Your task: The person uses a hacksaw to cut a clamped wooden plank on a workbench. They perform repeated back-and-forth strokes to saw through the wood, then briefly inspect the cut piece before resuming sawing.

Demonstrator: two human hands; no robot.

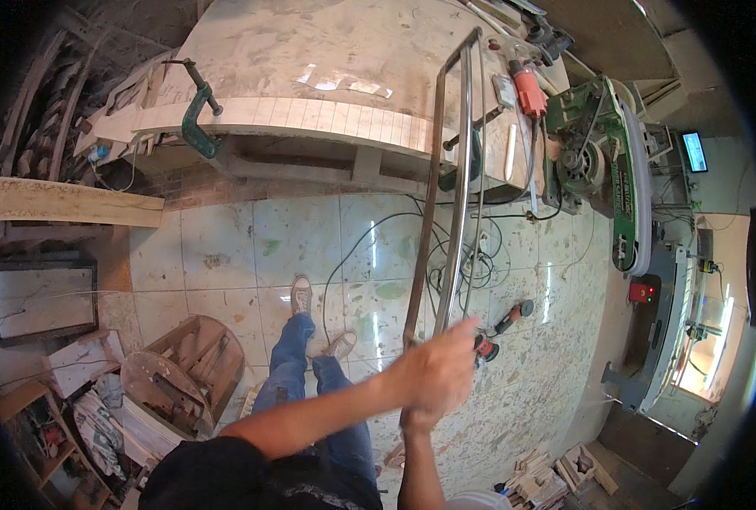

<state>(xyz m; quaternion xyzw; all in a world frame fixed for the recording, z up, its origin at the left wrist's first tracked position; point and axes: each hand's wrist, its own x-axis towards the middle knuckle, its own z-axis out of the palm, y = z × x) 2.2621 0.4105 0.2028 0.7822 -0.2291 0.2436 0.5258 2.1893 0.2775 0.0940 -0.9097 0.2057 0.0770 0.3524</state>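
A long metal frame (pixel 456 255) of parallel bars runs from over the workbench down to my hands. My right hand (pixel 420 414) grips its near end, partly hidden under my left hand (pixel 436 368). My left hand is slightly blurred, its fingers curled; what they hold is hidden. Beyond, a curved pale wooden strip (pixel 318 116) with many cross lines lies along the bench edge, held by a green C-clamp (pixel 198 119). Another clamp (pixel 471 157) is partly behind the frame. A red power tool (pixel 528 89) lies at the bench's right.
Cords (pixel 369 219) and power tools (pixel 511 316) lie on the tiled floor. A green machine (pixel 616 178) stands right of the bench (pixel 267 51). A round wooden piece (pixel 169 357), a dark-framed panel (pixel 42 297) and a wooden beam (pixel 67 201) are at left. Wood offcuts (pixel 537 476) lie at lower right.
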